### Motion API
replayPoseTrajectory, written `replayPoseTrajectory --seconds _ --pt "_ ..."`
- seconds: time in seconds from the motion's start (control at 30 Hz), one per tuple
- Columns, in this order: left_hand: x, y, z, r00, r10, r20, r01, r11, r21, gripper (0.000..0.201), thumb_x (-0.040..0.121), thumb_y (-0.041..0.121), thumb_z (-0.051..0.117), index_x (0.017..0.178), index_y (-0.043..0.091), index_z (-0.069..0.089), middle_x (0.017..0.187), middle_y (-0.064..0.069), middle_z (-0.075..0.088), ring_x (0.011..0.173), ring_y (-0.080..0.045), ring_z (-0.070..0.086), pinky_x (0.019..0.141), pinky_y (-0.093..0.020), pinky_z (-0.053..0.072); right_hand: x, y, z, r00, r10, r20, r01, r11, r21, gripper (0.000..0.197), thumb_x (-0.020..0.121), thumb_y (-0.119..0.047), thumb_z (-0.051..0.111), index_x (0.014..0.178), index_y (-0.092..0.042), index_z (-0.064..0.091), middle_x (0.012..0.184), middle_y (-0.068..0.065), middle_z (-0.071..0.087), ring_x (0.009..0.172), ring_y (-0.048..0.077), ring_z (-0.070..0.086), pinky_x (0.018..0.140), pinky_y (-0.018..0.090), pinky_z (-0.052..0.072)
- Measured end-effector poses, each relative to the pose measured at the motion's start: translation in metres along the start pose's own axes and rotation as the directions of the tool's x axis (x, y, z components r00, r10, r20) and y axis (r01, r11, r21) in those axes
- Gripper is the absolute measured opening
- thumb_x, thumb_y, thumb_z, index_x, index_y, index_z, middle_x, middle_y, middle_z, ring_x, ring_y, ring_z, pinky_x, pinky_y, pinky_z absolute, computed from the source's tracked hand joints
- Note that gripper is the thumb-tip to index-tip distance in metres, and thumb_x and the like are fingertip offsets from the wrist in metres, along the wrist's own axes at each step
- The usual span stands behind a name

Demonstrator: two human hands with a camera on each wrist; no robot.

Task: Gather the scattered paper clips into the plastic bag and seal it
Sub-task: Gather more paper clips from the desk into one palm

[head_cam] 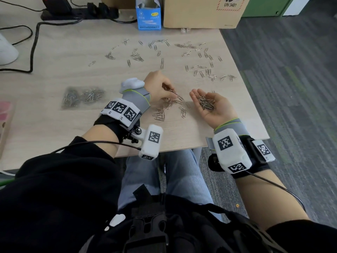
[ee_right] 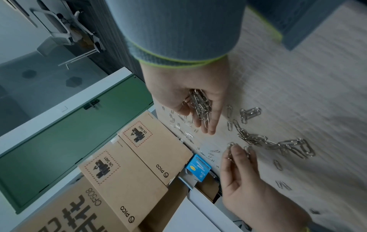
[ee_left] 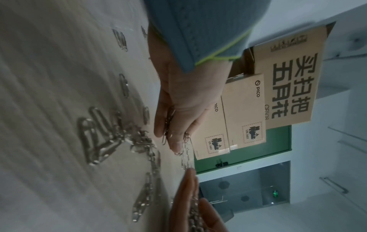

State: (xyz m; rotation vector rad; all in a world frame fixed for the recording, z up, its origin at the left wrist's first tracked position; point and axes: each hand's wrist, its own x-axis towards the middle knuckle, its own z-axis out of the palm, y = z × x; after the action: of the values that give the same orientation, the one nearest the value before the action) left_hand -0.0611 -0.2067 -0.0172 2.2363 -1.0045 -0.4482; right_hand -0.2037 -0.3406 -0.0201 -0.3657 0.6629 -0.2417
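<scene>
Silver paper clips [head_cam: 191,52] lie scattered over the far half of the wooden table [head_cam: 54,125], with a closer tangle [head_cam: 169,106] between my hands. My left hand [head_cam: 168,90] pinches a few linked clips just above that tangle; the right wrist view shows the same pinch [ee_right: 236,150]. My right hand [head_cam: 205,98] lies palm up beside it, fingers relaxed, cradling a pile of clips [head_cam: 206,104], which the right wrist view also shows [ee_right: 200,106]. The clear plastic bag [head_cam: 82,96] lies flat to the left of my left wrist, holding many clips. Whether its seal is open cannot be seen.
A blue open carton [head_cam: 148,15] and a cardboard box [head_cam: 200,11] stand at the table's back edge. A black cable [head_cam: 34,42] and a power strip [head_cam: 60,13] lie at the back left. The table's right edge [head_cam: 246,88] runs close to my right hand.
</scene>
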Motion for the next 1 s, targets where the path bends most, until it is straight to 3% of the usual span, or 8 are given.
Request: replayPoseTrajectory --seconds 0.17,0.3,0.37,0.43,0.67,0.8,0.93,1.0 --pt "0.002 0.025 -0.005 0.997 0.051 0.062 -0.039 0.983 -0.177 0.018 0.070 0.013 0.078 0.085 0.007 0.072 0.066 0.001 0.064 0.049 0.005 0.059 0.053 -0.010 0.048 0.009 0.009 0.010 0.999 0.042 0.012 -0.041 0.997 -0.070 0.027 0.097 -0.006 0.035 0.096 0.010 0.056 0.095 0.026 0.062 0.093 0.037 0.060 0.075 0.038 0.055" --pt "0.004 0.046 -0.001 0.988 0.146 0.052 -0.138 0.981 -0.136 0.017 0.068 0.014 0.078 0.084 0.010 0.073 0.079 -0.013 0.071 0.073 -0.016 0.062 0.078 -0.031 0.052 0.013 0.015 0.022 0.995 0.071 0.076 -0.059 0.987 -0.152 0.024 0.095 -0.003 0.035 0.092 0.006 0.057 0.091 0.021 0.065 0.085 0.030 0.065 0.068 0.035 0.059" --pt "0.007 0.051 0.004 0.984 0.166 0.069 -0.160 0.984 -0.081 0.017 0.069 0.015 0.077 0.085 0.009 0.074 0.086 -0.014 0.072 0.076 -0.016 0.060 0.077 -0.027 0.049 0.014 0.016 0.029 0.994 0.092 0.063 -0.081 0.984 -0.160 0.031 0.097 -0.007 0.032 0.085 0.001 0.058 0.071 0.016 0.069 0.065 0.023 0.068 0.059 0.032 0.059" --pt "0.009 0.052 0.007 0.981 0.177 0.082 -0.174 0.984 -0.044 0.018 0.070 0.016 0.076 0.086 0.010 0.073 0.088 -0.012 0.071 0.076 -0.013 0.058 0.070 -0.014 0.042 0.015 0.015 0.033 0.993 0.110 0.042 -0.103 0.983 -0.151 0.033 0.099 -0.011 0.030 0.083 -0.003 0.059 0.063 0.012 0.069 0.066 0.021 0.066 0.056 0.029 0.057" --pt "0.006 0.045 -0.007 0.969 0.247 -0.019 -0.247 0.956 -0.159 0.022 0.068 0.020 0.069 0.086 0.009 0.073 0.081 0.000 0.064 0.065 0.013 0.058 0.071 -0.007 0.045 0.019 0.016 0.031 0.987 0.147 0.062 -0.149 0.988 0.031 0.036 0.098 -0.007 0.036 0.079 0.009 0.062 0.070 0.022 0.066 0.064 0.031 0.066 0.055 0.035 0.058" --pt "0.005 0.025 -0.014 0.984 0.126 -0.123 -0.132 0.990 -0.040 0.022 0.076 0.013 0.066 0.097 0.012 0.071 0.100 -0.006 0.065 0.086 -0.007 0.061 0.084 -0.025 0.047 0.018 0.014 0.026 0.991 0.132 0.034 -0.134 0.986 0.095 0.037 0.098 -0.006 0.036 0.078 0.013 0.061 0.072 0.027 0.066 0.068 0.037 0.065 0.075 0.039 0.057" --pt "-0.001 0.009 -0.014 0.995 -0.084 0.053 0.070 0.973 0.221 0.074 0.059 0.058 0.063 0.120 0.017 0.060 0.131 -0.012 0.052 0.124 -0.031 0.044 0.103 -0.035 0.034 0.013 0.006 0.025 0.996 0.088 0.010 -0.088 0.988 0.127 0.033 0.099 -0.004 0.032 0.085 0.011 0.057 0.072 0.025 0.065 0.080 0.034 0.058 0.106 0.033 0.040" --pt "-0.008 0.006 -0.007 0.978 -0.173 0.113 0.123 0.927 0.355 0.078 0.065 0.056 0.071 0.130 0.018 0.050 0.142 -0.007 0.041 0.132 -0.030 0.032 0.105 -0.035 0.027 0.011 0.004 0.023 0.997 0.075 -0.001 -0.074 0.985 0.153 0.032 0.099 -0.004 0.032 0.087 0.012 0.057 0.079 0.026 0.062 0.080 0.035 0.058 0.106 0.034 0.040"
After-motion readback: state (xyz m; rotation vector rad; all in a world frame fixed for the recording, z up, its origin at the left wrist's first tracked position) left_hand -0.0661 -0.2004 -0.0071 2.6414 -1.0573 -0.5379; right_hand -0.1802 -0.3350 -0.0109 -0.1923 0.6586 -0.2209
